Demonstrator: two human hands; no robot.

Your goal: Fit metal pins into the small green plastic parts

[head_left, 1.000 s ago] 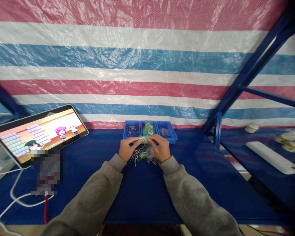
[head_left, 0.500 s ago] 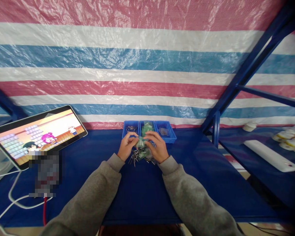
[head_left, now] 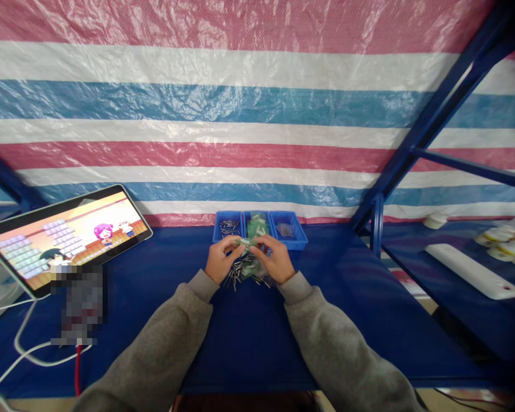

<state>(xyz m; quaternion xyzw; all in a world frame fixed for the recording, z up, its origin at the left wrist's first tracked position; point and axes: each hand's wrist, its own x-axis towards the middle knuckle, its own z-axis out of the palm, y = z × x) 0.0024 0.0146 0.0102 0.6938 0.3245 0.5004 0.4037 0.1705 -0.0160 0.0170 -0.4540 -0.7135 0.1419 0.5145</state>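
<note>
Between my two hands is a small green-and-clear plastic packet (head_left: 246, 244). My left hand (head_left: 221, 258) pinches its left side, thumb against fingers. On the other side my right hand (head_left: 274, 258) pinches it the same way. Below the packet, a pile of dark metal screw-like pieces (head_left: 236, 273) lies on the table with more green packets (head_left: 251, 268) among them. Just beyond my hands stand three joined blue bins (head_left: 301, 236). Metal pieces (head_left: 229, 226) fill the left one, green packets (head_left: 257, 222) the middle one, and small clear bags (head_left: 285, 230) lie in the right one.
A tablet (head_left: 71, 237) playing a cartoon leans at the left, with white cables (head_left: 23, 337) near it. A blue metal frame (head_left: 412, 154) rises at the right. Past it, a long white object (head_left: 472, 272) and white-yellow rolls (head_left: 504, 243) lie on another blue surface.
My fingers have drawn in closer around the packet, and my left index finger has come down. Both hands stay in nearly the same place above the pile.
</note>
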